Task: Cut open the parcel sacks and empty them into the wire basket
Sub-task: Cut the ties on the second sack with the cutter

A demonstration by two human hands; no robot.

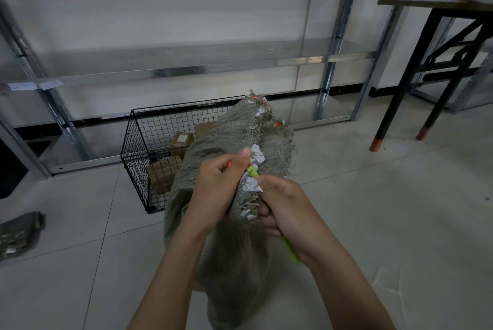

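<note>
There, left of centre, the wire basket (138,137) stood with cardboard boxes (181,143) inside. At centre the left hand (218,185) had its grip on the frayed edge of the sack (234,249); beside it, the right hand (288,209) grasped a green cutter (290,251).

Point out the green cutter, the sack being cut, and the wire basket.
green cutter (291,251), head view, on its protruding handle end
sack (234,249), head view, on its body between the forearms
wire basket (136,148), head view, on its left mesh wall
</note>
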